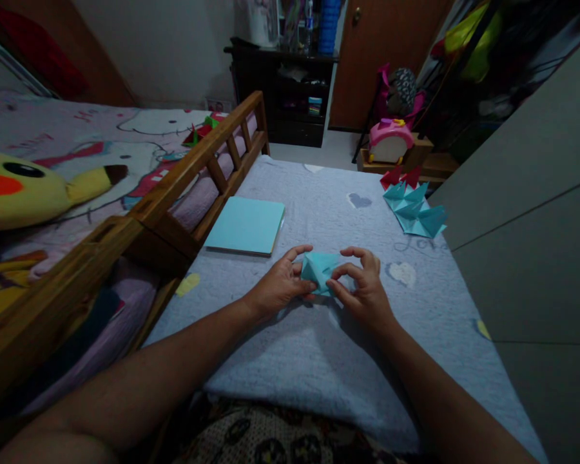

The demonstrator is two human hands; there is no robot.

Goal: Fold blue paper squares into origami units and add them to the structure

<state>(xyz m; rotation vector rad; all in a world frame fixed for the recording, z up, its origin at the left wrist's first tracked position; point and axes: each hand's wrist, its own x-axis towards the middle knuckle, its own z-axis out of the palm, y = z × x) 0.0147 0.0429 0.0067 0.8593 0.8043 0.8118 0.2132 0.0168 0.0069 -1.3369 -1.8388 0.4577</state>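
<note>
A small folded piece of light blue origami paper [319, 267] is held just above the cloth, between my two hands. My left hand [287, 280] grips its left side, thumb in front and fingers behind. On the right side, my right hand [362, 283] pinches the lower edge between thumb and index finger. Left of the hands lies a stack of light blue square paper [246, 225]. Several finished-looking folded blue paper shapes [415, 211] sit at the far right of the bed, with red folded paper [401, 177] behind them.
A wooden rail [212, 167] runs along the left, with a bed holding a yellow plush toy [24, 187] beyond it. A pale cabinet [536, 212] borders the right side. A pink toy [390, 140] and a dark cabinet [280, 96] stand past the far end.
</note>
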